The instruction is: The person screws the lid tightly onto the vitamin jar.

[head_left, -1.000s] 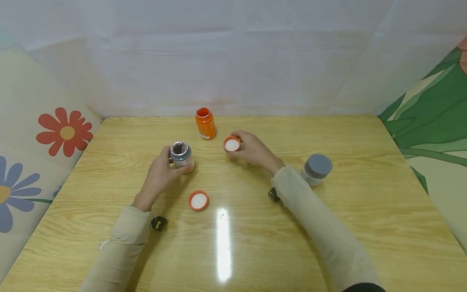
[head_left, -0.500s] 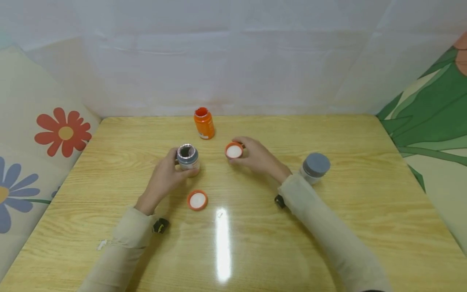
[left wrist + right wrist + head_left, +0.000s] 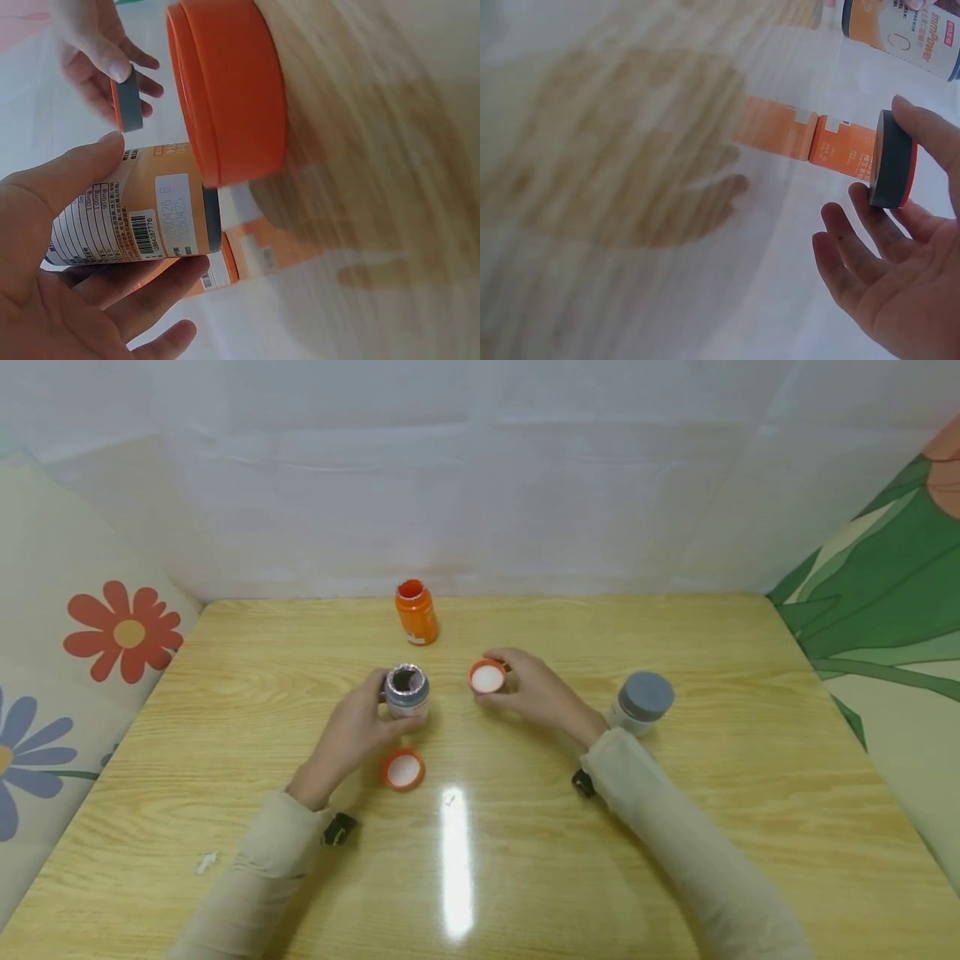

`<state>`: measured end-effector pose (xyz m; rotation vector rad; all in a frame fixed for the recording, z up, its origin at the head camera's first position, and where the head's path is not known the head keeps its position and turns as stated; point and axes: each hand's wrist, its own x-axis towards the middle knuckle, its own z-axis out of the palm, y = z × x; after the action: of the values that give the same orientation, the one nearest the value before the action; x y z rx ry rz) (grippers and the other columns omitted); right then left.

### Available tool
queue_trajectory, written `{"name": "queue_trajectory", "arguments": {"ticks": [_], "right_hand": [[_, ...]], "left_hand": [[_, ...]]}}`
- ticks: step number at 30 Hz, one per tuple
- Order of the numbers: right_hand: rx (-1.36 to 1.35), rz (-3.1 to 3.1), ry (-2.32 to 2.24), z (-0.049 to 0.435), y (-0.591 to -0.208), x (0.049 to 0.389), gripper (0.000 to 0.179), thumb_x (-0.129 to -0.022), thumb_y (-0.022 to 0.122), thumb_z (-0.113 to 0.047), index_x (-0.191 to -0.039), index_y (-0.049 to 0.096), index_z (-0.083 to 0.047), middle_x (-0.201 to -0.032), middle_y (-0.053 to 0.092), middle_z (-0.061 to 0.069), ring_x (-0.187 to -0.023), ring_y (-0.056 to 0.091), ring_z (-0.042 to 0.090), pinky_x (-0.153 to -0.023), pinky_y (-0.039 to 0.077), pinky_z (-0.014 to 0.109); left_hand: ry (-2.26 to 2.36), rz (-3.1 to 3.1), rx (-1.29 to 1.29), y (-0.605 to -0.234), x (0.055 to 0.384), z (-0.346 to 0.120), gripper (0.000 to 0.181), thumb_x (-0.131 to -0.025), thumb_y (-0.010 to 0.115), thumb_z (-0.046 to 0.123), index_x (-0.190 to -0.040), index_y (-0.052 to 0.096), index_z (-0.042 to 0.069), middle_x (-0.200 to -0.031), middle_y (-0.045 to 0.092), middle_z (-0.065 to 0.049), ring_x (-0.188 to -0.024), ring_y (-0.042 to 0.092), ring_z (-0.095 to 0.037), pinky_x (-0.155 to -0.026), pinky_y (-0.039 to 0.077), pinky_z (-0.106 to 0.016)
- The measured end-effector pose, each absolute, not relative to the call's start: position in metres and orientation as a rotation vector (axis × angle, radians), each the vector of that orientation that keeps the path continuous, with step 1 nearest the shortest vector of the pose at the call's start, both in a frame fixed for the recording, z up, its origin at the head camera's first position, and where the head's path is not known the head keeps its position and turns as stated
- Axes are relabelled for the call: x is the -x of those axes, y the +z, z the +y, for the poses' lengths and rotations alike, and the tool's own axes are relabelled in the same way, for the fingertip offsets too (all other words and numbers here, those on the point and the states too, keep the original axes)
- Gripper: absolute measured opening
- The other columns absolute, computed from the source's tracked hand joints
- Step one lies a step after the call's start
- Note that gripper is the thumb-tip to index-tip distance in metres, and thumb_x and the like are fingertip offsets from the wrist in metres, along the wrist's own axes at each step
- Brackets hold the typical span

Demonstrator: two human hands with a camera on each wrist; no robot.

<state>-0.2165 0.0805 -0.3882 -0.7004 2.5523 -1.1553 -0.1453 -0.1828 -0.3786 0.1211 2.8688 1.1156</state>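
Observation:
My left hand [image 3: 347, 731] grips an open supplement bottle [image 3: 408, 700], thumb on one side and fingers on the other. The bottle stands mouth up, with a grey neck, ragged foil round its rim and a printed label with a barcode in the left wrist view. To its right, my right hand [image 3: 538, 692] pinches a screw lid [image 3: 487, 677] by its edge. That lid lies inside up, showing a white liner and orange rim; its outside [image 3: 891, 161] is dark grey. Bottle and lid are apart. An orange lid [image 3: 403, 770] lies liner up on the table, just below the left hand's bottle.
An uncapped orange bottle [image 3: 417, 617] stands near the table's back edge. At the right, partly behind the right sleeve, is a bottle with a grey cap [image 3: 647, 696]. A scrap of white [image 3: 206, 862] lies on the wooden table [image 3: 750, 827] beside the left sleeve.
My left hand has carried its bottle rightward and slightly nearer, towards the right hand. The right hand has brought its lid a little nearer to me and slightly right.

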Motion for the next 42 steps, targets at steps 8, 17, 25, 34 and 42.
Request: {"name": "queue_trajectory", "arguments": {"ticks": [8,17,25,34,42], "right_hand": [[0.712,2.563,-1.165,0.084,-0.387,0.208,0.070,-0.086,0.079,-0.024,-0.144,0.046,-0.004,-0.149,0.048,0.015,-0.137,0.047,0.032,-0.116,0.038,0.049],[0.722,2.589,-1.158,0.091,-0.385,0.199,0.069,-0.086,0.079,-0.025,-0.144,0.047,-0.006,-0.147,0.050,0.014,-0.138,0.046,0.032,-0.116,0.037,0.050],[0.767,2.625,-1.131,0.097,-0.382,0.190,0.068,-0.085,0.079,-0.024,-0.143,0.049,-0.005,-0.143,0.054,0.015,-0.131,0.052,0.031,-0.112,0.041,0.049],[0.790,2.635,-1.128,0.106,-0.377,0.182,0.070,-0.085,0.079,-0.026,-0.144,0.048,-0.007,-0.144,0.054,0.014,-0.130,0.053,0.031,-0.111,0.042,0.051],[0.783,2.655,-1.115,0.112,-0.375,0.175,0.069,-0.085,0.079,-0.027,-0.144,0.048,-0.008,-0.142,0.055,0.013,-0.125,0.056,0.031,-0.107,0.045,0.052]], "left_hand": [[1.108,2.874,-0.177,-0.377,0.140,-0.175,0.073,-0.079,0.084,0.026,-0.137,0.047,0.003,-0.133,0.062,-0.018,-0.123,0.059,-0.040,-0.101,0.049,-0.056],[1.083,2.893,-0.243,-0.379,0.135,-0.168,0.070,-0.078,0.085,0.022,-0.135,0.050,0.002,-0.131,0.064,-0.019,-0.121,0.061,-0.039,-0.100,0.050,-0.055],[1.090,2.874,-0.303,-0.378,0.130,-0.161,0.069,-0.077,0.086,0.020,-0.134,0.051,0.003,-0.132,0.064,-0.017,-0.122,0.060,-0.038,-0.101,0.050,-0.055],[1.084,2.888,-0.413,-0.379,0.124,-0.150,0.067,-0.076,0.087,0.019,-0.132,0.053,0.004,-0.128,0.067,-0.014,-0.121,0.062,-0.034,-0.102,0.050,-0.053],[1.092,2.891,-0.498,-0.380,0.119,-0.143,0.065,-0.074,0.088,0.020,-0.129,0.055,0.005,-0.125,0.068,-0.013,-0.118,0.064,-0.031,-0.101,0.051,-0.051]]}}
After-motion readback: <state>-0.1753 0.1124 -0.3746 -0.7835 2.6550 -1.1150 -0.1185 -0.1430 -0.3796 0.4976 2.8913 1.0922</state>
